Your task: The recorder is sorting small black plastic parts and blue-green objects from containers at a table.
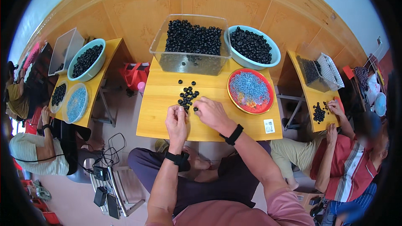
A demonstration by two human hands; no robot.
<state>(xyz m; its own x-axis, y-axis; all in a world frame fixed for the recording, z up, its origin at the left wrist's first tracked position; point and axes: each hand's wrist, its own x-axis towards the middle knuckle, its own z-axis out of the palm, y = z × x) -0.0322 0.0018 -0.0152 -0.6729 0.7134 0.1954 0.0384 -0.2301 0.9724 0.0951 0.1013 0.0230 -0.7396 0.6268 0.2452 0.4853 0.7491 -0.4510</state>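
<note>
My left hand (176, 122) rests on the small wooden table (159, 125) with its fingertips pinched together on what seems to be a small black ring. My right hand (210, 112) is beside it, fingers curled at a black ring (195, 109) near the fingertips. Just beyond both hands lies a loose cluster of small black rings (187, 94). A red dish (268, 104) of small blue-grey metal parts sits to the right of my right hand.
A clear plastic tub (189, 60) of black rings and a pale blue bowl (274, 60) of them stand at the table's far edge. People work at similar tables left (98, 84) and right (312, 100). Cables and chargers (104, 171) lie on the floor.
</note>
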